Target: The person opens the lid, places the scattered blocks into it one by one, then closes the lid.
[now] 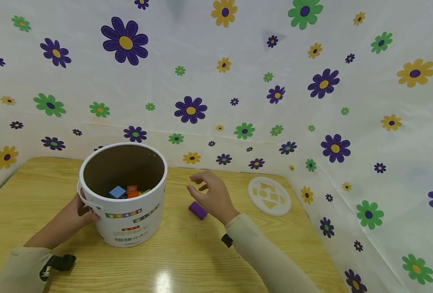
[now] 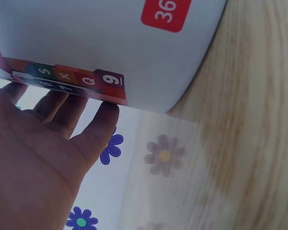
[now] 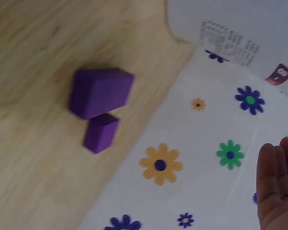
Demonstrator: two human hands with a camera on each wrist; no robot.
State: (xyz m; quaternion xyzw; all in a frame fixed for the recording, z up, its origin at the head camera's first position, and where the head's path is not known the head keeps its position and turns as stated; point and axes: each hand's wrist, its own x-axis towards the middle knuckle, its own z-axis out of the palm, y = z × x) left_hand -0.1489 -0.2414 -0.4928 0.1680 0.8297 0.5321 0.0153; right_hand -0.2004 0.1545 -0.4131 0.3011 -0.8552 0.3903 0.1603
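Note:
A white bucket (image 1: 128,221) printed with coloured number blocks stands upright on the table's left half. Down inside it lie a blue block (image 1: 117,192), a red block (image 1: 131,189) with a letter and other coloured pieces. My left hand (image 1: 75,213) touches the bucket's left side near its white handle; in the left wrist view, spread fingertips rest against the printed band. To the right of the bucket hovers my right hand (image 1: 213,197), empty, fingers slightly bent, above a purple block (image 1: 198,210). The right wrist view shows a larger purple block (image 3: 102,92) and a smaller purple block (image 3: 101,133) side by side.
A white round plate (image 1: 253,194) with cut-out shapes lies at the table's back right. Behind the wooden table (image 1: 187,260) and along its right side hangs a white cloth (image 1: 201,44) printed with flowers.

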